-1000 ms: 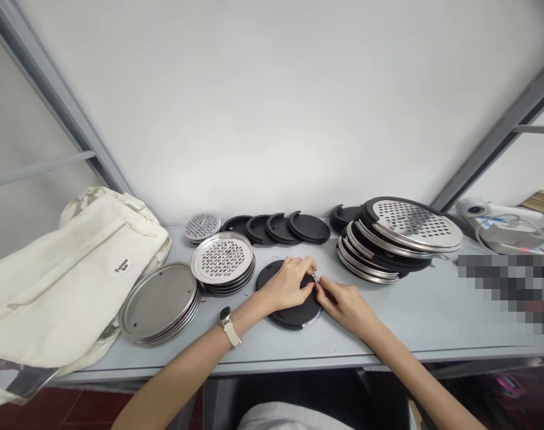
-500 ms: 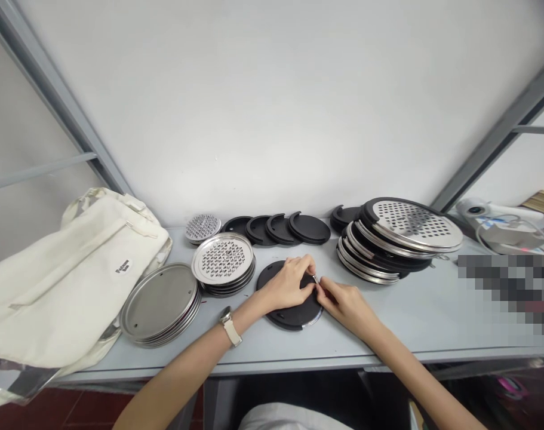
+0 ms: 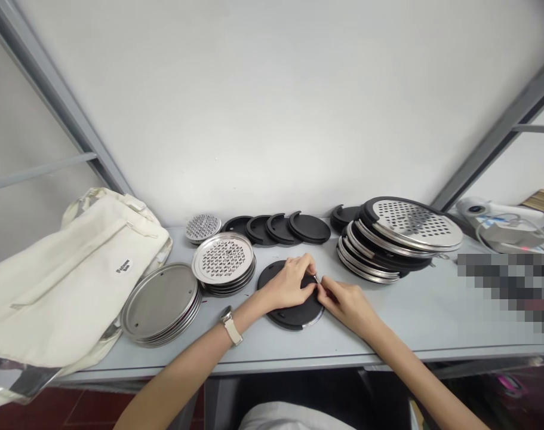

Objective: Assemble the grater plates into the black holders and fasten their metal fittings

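A round black disc [image 3: 276, 276] with a rim lies flat on the table in front of me, and a strip of metal edge shows at its lower right. My left hand [image 3: 291, 283] rests across its top, fingers bent toward the right edge and thumb against the surface. Just beyond those fingertips a small shiny metal piece [image 3: 317, 279] sticks up at the disc's edge. My right hand [image 3: 343, 300] is closed in a pinch around its near end. The exact contact of the fingertips is partly hidden.
A stack of metal plates [image 3: 162, 301] and a stack topped by a grater plate [image 3: 222, 258] stand left. Several black discs [image 3: 310, 229] lean along the wall. Right stands a tall stack of black-rimmed grater discs [image 3: 415, 222]. A cream bag [image 3: 74, 275] covers the left end.
Almost nothing differs. Both hands stay at the disc's right edge, and the right hand has shifted only very slightly.
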Tool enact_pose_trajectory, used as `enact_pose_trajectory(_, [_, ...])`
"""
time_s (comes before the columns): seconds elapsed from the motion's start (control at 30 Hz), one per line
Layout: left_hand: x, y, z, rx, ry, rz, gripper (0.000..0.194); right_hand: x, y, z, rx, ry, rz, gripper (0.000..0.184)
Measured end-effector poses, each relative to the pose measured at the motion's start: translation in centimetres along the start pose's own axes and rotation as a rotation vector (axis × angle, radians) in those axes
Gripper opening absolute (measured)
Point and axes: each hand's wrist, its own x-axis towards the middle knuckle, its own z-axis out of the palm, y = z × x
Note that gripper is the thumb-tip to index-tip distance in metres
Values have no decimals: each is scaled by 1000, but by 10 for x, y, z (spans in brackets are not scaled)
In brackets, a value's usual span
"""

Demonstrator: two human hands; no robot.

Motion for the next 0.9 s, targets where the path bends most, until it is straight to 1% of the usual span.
enact_pose_trajectory(0.13, [0,3,-1,3,-14,15,24,-1,1,0,1,32,-15,23])
enact_pose_trajectory(0.27, [0,5,-2,12,-34,56,22,-2,1,0,13,34,-13,23])
enact_pose_trajectory(0.47, [-1,5,-2,-1,-47,43,24,-2,1,0,5,39,5,24])
enact_pose_trajectory(0.53, [0,5,-2,-1,-49,42,23,-2,0,-1,15,66,9,24])
enact_pose_trajectory(0.63, [0,4,-3,19,-63,58,20,-1,-3,-3,50,122,51,25])
enact_pose_trajectory(0.77, [1,4,-3,53,-96,96,23,-1,-3,-6,93,146,128,26])
enact_pose_trajectory(0.9, [0,5,-2,83,-54,76,24,-1,-1,-6,112,166,195,25])
